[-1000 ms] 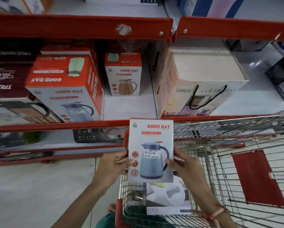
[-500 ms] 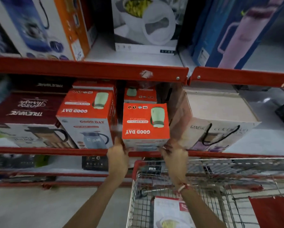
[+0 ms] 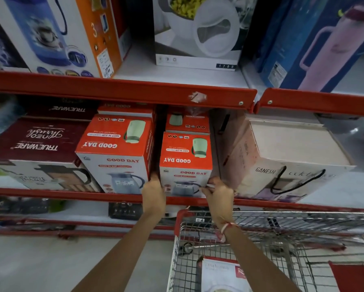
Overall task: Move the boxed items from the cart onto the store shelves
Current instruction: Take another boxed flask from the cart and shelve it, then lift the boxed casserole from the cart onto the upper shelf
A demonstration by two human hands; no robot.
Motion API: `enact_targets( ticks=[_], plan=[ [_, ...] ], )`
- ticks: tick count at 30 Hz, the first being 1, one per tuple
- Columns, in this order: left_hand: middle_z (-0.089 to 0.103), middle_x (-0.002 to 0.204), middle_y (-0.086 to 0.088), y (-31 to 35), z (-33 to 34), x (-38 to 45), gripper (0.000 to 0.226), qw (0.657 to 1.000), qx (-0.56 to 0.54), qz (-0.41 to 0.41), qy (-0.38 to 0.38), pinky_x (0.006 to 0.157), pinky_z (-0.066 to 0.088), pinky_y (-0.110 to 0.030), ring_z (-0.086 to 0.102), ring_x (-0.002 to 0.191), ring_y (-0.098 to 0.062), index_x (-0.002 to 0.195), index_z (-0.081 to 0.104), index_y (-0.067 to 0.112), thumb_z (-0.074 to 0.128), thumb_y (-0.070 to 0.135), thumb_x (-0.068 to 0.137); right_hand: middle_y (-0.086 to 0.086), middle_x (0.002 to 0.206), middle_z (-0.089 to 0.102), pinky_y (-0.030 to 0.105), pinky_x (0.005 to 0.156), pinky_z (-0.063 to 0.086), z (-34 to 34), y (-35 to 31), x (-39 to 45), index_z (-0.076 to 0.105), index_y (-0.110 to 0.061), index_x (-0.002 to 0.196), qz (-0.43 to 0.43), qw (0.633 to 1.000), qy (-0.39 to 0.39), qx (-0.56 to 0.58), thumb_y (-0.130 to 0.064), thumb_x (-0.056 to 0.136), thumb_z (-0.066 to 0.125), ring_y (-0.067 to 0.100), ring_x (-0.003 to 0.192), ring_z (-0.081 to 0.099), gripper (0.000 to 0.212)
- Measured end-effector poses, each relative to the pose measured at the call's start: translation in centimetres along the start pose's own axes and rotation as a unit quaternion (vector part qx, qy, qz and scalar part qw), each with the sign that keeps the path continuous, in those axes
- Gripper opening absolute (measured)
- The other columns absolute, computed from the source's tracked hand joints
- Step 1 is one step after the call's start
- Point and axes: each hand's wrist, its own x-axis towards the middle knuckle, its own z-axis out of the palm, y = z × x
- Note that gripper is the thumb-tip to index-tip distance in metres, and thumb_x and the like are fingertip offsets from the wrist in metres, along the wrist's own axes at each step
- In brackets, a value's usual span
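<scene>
We hold a small Good Day box [image 3: 185, 163] at the front edge of the middle shelf [image 3: 71, 194], with our left hand [image 3: 153, 194] pressed against its lower left side and our right hand [image 3: 218, 191] clamped on its lower right corner, fingers curled onto the front face. The box sits upright, its red top towards us and the printed jug on the white front partly covered by our hands. Just behind it stands a second small box of the same kind [image 3: 187, 123]. To its left, close beside it, is a larger Good Day box [image 3: 115, 152], and beyond that a dark red Trueware box [image 3: 33, 140]. To its right, just beside our right hand, stands a pale Ganesh box [image 3: 282, 157] with a black cord handle. Below our forearms the wire cart [image 3: 282, 228] stands against the shelving, with another boxed item [image 3: 221, 275] lying in its basket. A red thread circles our right wrist. The upper shelf carries taller boxes, including a blue one [image 3: 316, 43] at the right.
</scene>
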Motion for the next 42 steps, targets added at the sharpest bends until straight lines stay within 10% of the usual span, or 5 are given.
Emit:
enact_targets(
  ticks=[19,24,33,37,42],
  plan=[
    [0.069,0.108,-0.014,-2.9,1.0,-3.6,0.034,0.996,-0.075,-0.011,-0.041,0.087,0.055,-0.036,0.067,0.098,-0.027,0.117,0.052,0.006,0.063,0.006,0.085,0.005,0.091,0.076,0.034,0.074,0.06,-0.8,3.8,-3.2,0.062,-0.015,0.111,-0.006,0.996,-0.041,0.078,-0.027,0.087,0.064,0.017,0.08,0.072,0.027],
    [0.067,0.086,-0.013,-3.7,4.7,-9.8,0.009,0.996,-0.081,0.016,-0.044,0.06,0.048,-0.012,0.061,0.072,-0.017,0.096,0.061,0.001,0.057,0.005,0.088,0.007,0.091,0.076,0.03,0.067,0.059,-0.7,11.5,-9.6,0.062,-0.014,0.107,0.083,0.992,-0.061,0.067,-0.024,0.09,0.059,0.019,0.076,0.071,0.02],
    [0.065,0.118,-0.013,-9.6,15.1,-18.2,0.033,0.931,0.044,-0.082,-0.353,0.083,0.051,-0.03,0.063,0.105,-0.027,0.117,0.055,0.005,0.06,0.02,0.088,0.02,0.124,0.058,0.041,0.086,0.055,1.1,29.2,-20.0,0.044,-0.005,0.129,0.34,0.914,-0.219,-0.038,-0.036,0.081,0.068,0.035,0.104,0.061,0.062],
    [0.058,0.129,-0.016,-12.2,18.8,-20.0,0.05,0.884,0.07,-0.203,-0.416,0.091,0.051,-0.038,0.057,0.115,-0.031,0.13,0.045,0.005,0.059,0.029,0.089,0.023,0.113,0.062,0.025,0.044,0.054,1.7,33.9,-21.5,0.038,-0.001,0.129,0.421,0.872,-0.251,0.001,-0.043,0.081,0.068,0.023,0.069,0.066,0.071],
    [0.053,0.131,-0.019,-14.8,21.9,-21.5,0.052,0.837,-0.018,-0.277,-0.472,0.086,0.058,-0.04,0.06,0.109,-0.028,0.129,0.044,0.011,0.066,0.019,0.084,0.016,0.089,0.073,0.027,0.058,0.058,1.5,34.3,-20.1,0.068,-0.008,0.096,0.388,0.865,-0.318,-0.004,-0.03,0.088,0.062,0.02,0.069,0.068,0.025]
  ],
)
